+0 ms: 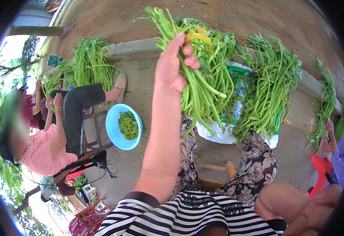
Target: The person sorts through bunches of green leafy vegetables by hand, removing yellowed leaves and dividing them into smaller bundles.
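Observation:
My left hand (177, 63), raised at the upper middle, is closed around a bunch of long green leafy stems (193, 84). Yellowed leaves (200, 37) stick out beside its fingers, and the cut stem ends point down to the right. Behind it lies a large heap of the same greens (219, 56); another heap (269, 85) lies to the right on a green and white plastic sack (211, 134). My right hand (322, 211) is at the lower right rim, close to the camera, fingers bent; whether it holds anything is unclear.
A light blue plastic basin (110, 126) with picked leaves stands left of my arm. A seated person (50, 141) handles greens at the left, on a wooden chair. A low concrete curb (133, 49) runs behind the heaps. Another person's hand (329, 125) and a red stool (319, 171) are at right.

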{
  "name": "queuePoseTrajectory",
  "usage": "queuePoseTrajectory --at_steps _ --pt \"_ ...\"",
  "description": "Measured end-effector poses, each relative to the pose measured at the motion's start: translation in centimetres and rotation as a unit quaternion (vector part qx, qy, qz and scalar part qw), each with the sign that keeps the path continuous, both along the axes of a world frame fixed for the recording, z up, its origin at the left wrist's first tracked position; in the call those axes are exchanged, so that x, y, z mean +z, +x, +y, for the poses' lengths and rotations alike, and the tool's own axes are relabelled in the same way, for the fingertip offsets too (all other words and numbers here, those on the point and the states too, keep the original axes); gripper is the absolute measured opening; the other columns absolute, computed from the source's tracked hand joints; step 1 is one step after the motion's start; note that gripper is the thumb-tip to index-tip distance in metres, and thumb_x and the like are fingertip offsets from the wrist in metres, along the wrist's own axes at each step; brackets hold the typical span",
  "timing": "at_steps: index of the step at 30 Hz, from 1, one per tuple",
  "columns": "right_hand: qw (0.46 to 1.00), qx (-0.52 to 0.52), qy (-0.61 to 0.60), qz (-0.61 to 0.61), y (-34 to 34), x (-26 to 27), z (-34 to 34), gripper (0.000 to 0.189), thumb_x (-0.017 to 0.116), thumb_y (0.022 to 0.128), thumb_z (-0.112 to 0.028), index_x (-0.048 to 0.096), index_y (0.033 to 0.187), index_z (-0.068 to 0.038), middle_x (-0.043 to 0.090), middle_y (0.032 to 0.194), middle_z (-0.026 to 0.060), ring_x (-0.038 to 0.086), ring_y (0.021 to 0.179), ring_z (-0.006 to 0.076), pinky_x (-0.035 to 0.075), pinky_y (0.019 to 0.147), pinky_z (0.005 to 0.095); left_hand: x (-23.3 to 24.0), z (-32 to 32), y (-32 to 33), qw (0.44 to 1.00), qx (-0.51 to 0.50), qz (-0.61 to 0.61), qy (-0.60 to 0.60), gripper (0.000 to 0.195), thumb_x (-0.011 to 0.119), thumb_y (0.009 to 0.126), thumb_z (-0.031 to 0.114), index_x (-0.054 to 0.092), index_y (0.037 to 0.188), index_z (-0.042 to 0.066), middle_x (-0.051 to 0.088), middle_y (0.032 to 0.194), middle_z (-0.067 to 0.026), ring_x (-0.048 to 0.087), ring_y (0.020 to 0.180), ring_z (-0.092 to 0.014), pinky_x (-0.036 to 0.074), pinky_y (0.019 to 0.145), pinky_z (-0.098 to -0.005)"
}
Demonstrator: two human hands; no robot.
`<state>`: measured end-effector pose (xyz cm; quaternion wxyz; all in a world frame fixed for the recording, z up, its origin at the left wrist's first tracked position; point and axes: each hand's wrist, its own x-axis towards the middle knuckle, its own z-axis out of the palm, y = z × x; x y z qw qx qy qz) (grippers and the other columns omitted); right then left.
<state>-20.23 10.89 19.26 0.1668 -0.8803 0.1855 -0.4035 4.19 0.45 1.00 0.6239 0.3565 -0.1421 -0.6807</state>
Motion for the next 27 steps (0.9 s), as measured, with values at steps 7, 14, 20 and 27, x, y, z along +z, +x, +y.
queuePoseTrajectory --at_steps 7,14,20,27 --pt "1.000 0.024 0.011 -0.015 1.9 -1.9 0.1 0.019 0.068 0.073 -0.015 0.060 0.090 -0.015 0.048 0.072 -0.0027 0.048 0.056 0.0156 0.047 0.050 0.0315 -0.5 0.7 1.1 1.000 0.022 0.000 0.013 0.017 0.060 0.087 0.024 0.052 0.082 0.010 0.047 0.060 0.0034 0.041 0.048 -0.007 0.035 0.045 -0.0239" --pt "0.973 -0.175 -0.033 -0.143 0.4 -3.4 1.7 0.023 0.066 0.075 -0.014 0.062 0.098 -0.012 0.052 0.076 0.0010 0.052 0.062 0.0174 0.048 0.055 0.0305 0.7 -0.1 -1.0 0.998 -0.019 -0.052 0.023 0.020 0.058 0.087 0.027 0.049 0.080 0.011 0.045 0.059 0.0035 0.038 0.047 -0.008 0.032 0.046 -0.0235" --pt "0.876 -0.178 0.427 -0.137 5.4 -15.0 -6.1 0.032 0.066 0.081 -0.019 0.058 0.101 0.005 0.063 0.079 0.0089 0.059 0.079 0.0132 0.046 0.070 0.0285 0.9 1.3 -0.7 0.998 -0.058 0.002 -0.004 0.021 0.055 0.090 0.026 0.048 0.078 0.010 0.044 0.058 0.0020 0.037 0.045 -0.008 0.031 0.044 -0.0252" --pt "0.795 -0.088 0.580 -0.151 5.2 -21.1 -5.9 0.023 0.053 0.090 -0.020 0.061 0.088 0.001 0.054 0.068 0.0034 0.047 0.064 0.0105 0.041 0.059 0.0274 0.5 0.6 -2.8 0.988 -0.103 0.116 -0.019 0.022 0.052 0.092 0.027 0.052 0.082 0.008 0.044 0.057 0.0032 0.036 0.043 -0.006 0.031 0.042 -0.0227"
